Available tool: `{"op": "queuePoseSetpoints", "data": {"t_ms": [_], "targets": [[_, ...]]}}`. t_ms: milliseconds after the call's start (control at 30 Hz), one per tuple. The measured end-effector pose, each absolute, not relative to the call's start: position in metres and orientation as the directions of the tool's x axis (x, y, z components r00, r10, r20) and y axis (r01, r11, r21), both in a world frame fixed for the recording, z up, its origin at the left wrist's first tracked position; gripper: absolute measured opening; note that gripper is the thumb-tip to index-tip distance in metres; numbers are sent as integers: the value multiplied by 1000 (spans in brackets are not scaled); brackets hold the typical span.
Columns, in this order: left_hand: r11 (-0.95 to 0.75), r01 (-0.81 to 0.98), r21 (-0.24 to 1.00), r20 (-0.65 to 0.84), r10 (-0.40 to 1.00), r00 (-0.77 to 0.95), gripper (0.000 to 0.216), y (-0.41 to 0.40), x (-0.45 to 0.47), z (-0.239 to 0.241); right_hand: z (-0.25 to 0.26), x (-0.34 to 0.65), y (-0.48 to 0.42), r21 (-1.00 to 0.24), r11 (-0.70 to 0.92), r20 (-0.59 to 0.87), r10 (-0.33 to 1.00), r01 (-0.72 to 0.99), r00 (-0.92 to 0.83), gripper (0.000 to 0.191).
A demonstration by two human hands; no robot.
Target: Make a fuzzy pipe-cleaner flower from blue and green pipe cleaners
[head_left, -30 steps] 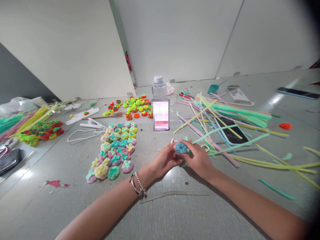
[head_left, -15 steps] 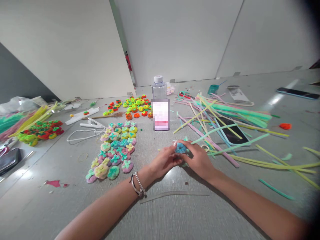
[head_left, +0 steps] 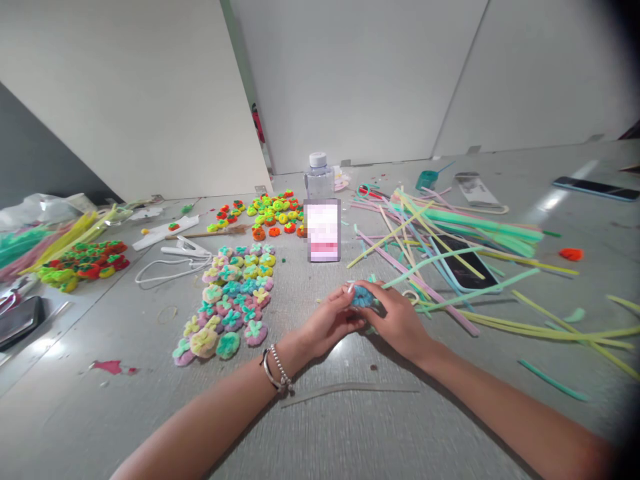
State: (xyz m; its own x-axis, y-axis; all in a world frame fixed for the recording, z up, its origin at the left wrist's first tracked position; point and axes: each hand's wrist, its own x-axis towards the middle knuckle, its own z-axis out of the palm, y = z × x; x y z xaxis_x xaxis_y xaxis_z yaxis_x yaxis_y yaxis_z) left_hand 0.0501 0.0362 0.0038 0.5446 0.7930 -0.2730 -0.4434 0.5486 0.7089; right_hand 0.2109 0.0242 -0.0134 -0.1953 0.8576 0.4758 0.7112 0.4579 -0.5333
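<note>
Between both hands, just above the table (head_left: 320, 440), is a small round blue ornament (head_left: 362, 297) of fuzzy pipe cleaner with radial folds. My left hand (head_left: 327, 323) pinches its left side, thumb near its top. The fingers of my right hand (head_left: 397, 317) close on its right side. A bit of green pipe cleaner (head_left: 373, 277) shows behind the right fingers; whether it joins the ornament I cannot tell. Left of my hands lie rows of finished pastel pipe-cleaner ornaments (head_left: 233, 307) with small leafy tops.
Loose pipe cleaners (head_left: 450, 320) and a phone (head_left: 463, 263) lie to the right. A bottle (head_left: 319, 177) stands behind a blurred card (head_left: 323, 231). Orange and yellow ornaments (head_left: 270, 212) sit at the back; a white cord (head_left: 170, 267) and more ornaments (head_left: 83, 263) are on the left.
The blue ornament has turned slightly between my fingers, and the left fingertips have shifted a little on it. Both hands stay in nearly the same place.
</note>
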Motion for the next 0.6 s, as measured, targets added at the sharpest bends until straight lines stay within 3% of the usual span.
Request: {"op": "queuePoseSetpoints", "data": {"t_ms": [600], "targets": [[570,-493,657,-268,788,554,32,40,52,1,-8,210,23,-539,469,476,855,699,-207,37]]}}
